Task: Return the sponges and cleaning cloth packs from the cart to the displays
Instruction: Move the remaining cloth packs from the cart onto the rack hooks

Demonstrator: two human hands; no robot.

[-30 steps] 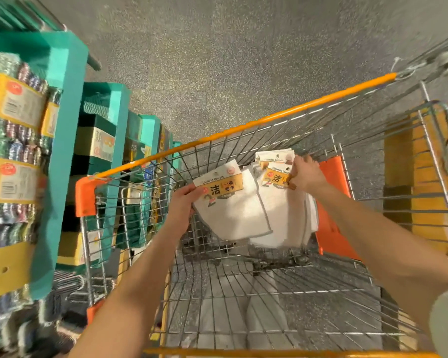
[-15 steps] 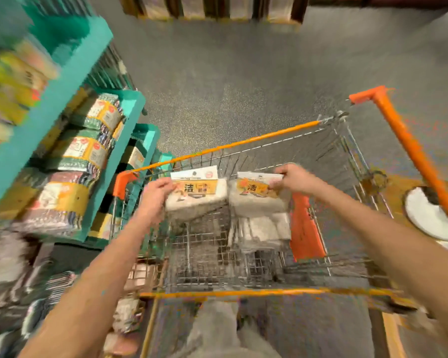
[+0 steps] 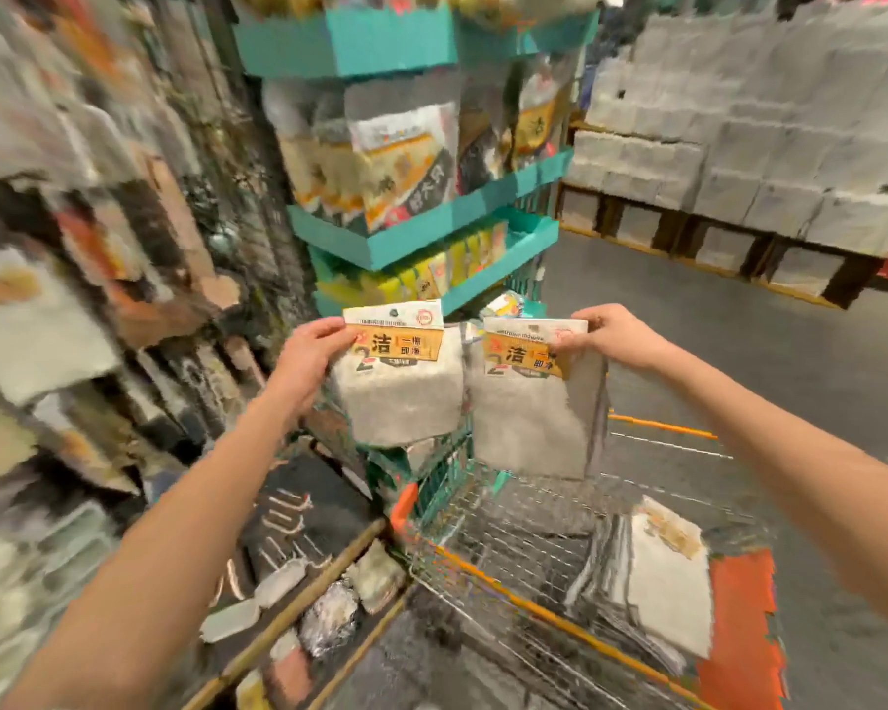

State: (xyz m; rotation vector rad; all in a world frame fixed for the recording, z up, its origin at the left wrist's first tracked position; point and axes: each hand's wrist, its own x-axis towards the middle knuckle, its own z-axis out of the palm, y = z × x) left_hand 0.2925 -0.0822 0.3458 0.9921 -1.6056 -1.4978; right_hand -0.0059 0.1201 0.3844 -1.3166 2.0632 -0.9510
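My left hand (image 3: 308, 353) grips a white cleaning cloth pack (image 3: 401, 397) by the left edge of its orange-and-white label. My right hand (image 3: 603, 333) pinches a second, similar cloth pack (image 3: 529, 417) at its top right corner. Both packs hang side by side in the air above the far end of the wire cart (image 3: 513, 525). More white cloth packs (image 3: 662, 586) lie inside the cart at the lower right. A teal tiered display (image 3: 431, 233) with packaged sponges and cloths stands just behind the held packs.
Blurred shelving with hanging goods (image 3: 98, 299) fills the left side. Stacked white boxes on wooden pallets (image 3: 739, 161) stand at the back right across grey floor (image 3: 739, 361). The cart's orange rim (image 3: 534, 607) and orange seat flap (image 3: 739, 632) are near me.
Both hands have lifted the two cloth packs up out of the cart. My view has swung up from the cart toward the teal display.
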